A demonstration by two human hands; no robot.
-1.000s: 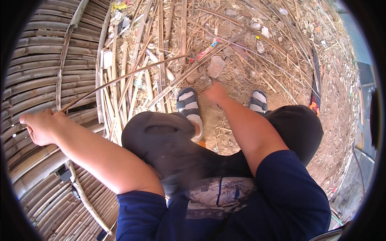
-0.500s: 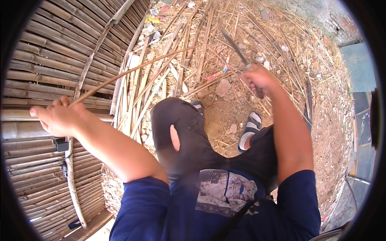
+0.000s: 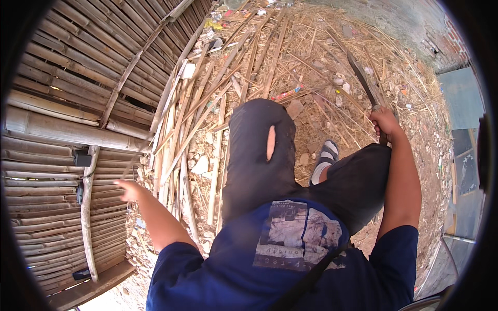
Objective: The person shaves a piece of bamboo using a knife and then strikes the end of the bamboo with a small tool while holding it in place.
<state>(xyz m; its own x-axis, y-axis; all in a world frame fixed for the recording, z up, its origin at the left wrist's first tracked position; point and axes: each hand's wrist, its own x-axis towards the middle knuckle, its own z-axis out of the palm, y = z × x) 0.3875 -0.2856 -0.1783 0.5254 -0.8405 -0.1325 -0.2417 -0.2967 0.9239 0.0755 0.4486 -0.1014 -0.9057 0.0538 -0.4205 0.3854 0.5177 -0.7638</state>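
Note:
My right hand (image 3: 386, 123) is closed round the handle of a long, dark-bladed machete (image 3: 361, 78), just above my right knee. Its blade slants away to the upper left, over the littered ground. Out to the left, my left hand (image 3: 130, 191) is stretched toward the bamboo wall (image 3: 46, 124), with at least one finger extended. A faint, motion-blurred thin bamboo strip (image 3: 139, 158) shows just beyond those fingers and seems apart from them.
Long split bamboo strips (image 3: 176, 129) lie heaped beside the wall, left of my bent leg. Straw, stones and scraps of coloured litter cover the ground ahead. A wooden post (image 3: 88, 217) stands against the wall; a grey-blue panel (image 3: 461, 96) is at the right.
My left hand has come down and inward, and the thin strip it held has left its fingers. My right hand has moved right and lower with the machete. The view has shifted.

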